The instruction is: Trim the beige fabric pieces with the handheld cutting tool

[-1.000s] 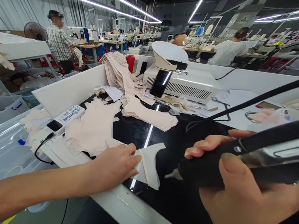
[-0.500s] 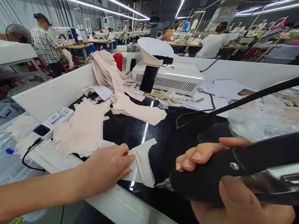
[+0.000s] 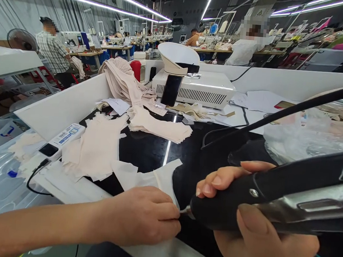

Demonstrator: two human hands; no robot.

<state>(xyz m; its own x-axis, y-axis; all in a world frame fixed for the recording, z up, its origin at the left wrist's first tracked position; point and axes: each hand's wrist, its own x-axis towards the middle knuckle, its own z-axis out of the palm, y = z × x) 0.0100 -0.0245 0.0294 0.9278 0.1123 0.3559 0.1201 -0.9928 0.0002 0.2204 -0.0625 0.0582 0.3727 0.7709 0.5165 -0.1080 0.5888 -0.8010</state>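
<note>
Black and glossy, the desk (image 3: 146, 150) fills the middle of the frame, and at its near edge the left hand (image 3: 143, 215) lies knuckles up with fingers curled together over the lower end of a pale cream cut fabric piece (image 3: 155, 178). The right hand (image 3: 258, 238), lower right, is wrapped around a thick black handheld tool with a metal tip (image 3: 236, 205) (a black cable runs from it toward the upper right); the tip touches the left fingertips at the fabric's edge. Beyond, left of centre, lies a heap of cream fabric cutouts (image 3: 95, 146), with a white rectangular device (image 3: 65, 136) just beside it. Farther back stands a white ventilated machine box (image 3: 204, 92) with a dark phone (image 3: 171, 91) leaning on it.
</note>
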